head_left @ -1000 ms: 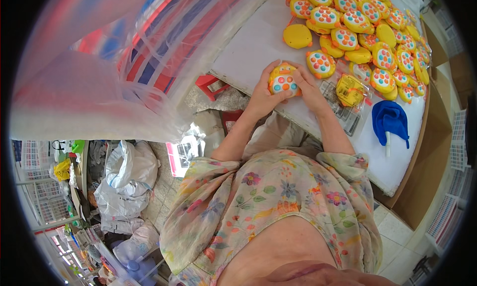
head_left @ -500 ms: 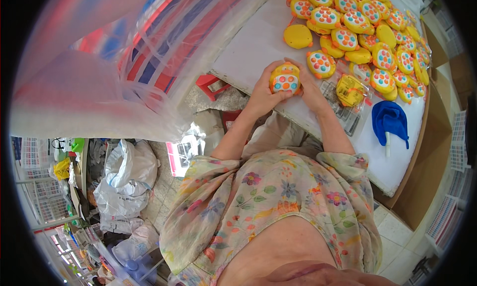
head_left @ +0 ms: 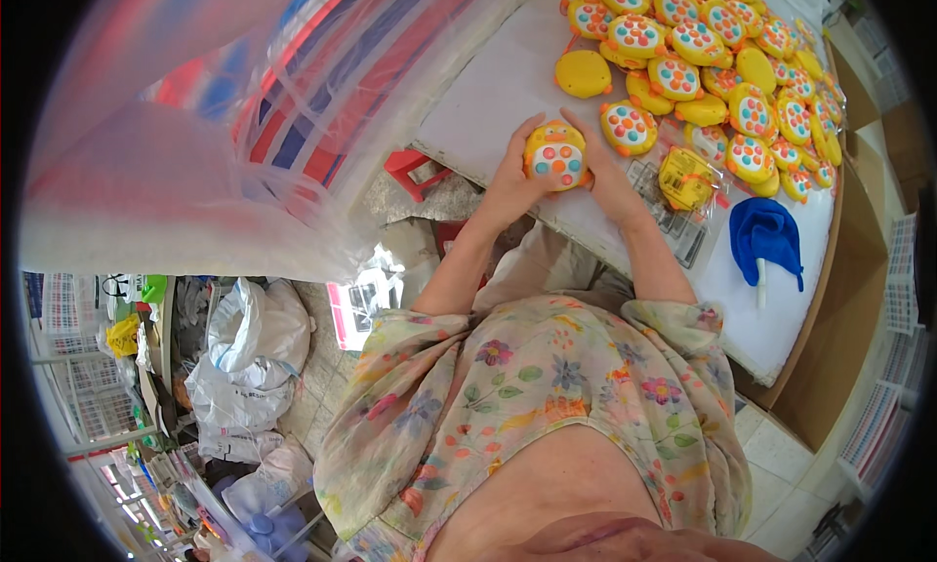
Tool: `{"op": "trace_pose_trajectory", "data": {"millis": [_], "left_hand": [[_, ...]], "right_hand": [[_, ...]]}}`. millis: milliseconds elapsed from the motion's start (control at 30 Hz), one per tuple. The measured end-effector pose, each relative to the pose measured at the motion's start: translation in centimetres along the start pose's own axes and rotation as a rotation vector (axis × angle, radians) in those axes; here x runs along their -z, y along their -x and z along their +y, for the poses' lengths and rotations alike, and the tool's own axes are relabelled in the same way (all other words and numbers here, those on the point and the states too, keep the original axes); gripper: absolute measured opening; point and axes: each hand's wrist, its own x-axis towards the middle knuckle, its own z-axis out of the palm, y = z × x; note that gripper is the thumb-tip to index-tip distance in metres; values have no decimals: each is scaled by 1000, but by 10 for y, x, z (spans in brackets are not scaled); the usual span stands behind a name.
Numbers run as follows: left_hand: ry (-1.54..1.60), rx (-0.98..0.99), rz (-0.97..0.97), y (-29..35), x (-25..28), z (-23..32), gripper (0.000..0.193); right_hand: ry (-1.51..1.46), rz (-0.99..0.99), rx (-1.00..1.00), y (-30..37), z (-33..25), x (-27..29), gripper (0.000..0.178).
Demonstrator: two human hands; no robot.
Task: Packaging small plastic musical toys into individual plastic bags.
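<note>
Toy (head_left: 556, 159), button face up, clasped between left hand (head_left: 511, 183) and right hand (head_left: 611, 187) above table (head_left: 493, 79), near front edge; fingers curled round sides, tips partly hidden. Step, as judged: two-handed holding. For next move: steady grip needed.

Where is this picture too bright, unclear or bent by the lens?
Head view: nearly white glare patch left of centre; head view: plastic sheet hazy at upper left; head view: table bows outward at its right edge; head view: held yellow toy fairly clear.
</note>
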Motion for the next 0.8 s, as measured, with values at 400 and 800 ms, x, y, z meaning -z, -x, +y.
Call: {"op": "trace_pose_trajectory", "data": {"millis": [400,800], "left_hand": [[-56,-175,41,-12,11,-16,44],[267,-65,-34,-10,16,-28,49]], "right_hand": [[-58,-1,-12,-4,6,-1,65],[64,-16,109,-6,7,-3,60]]}}
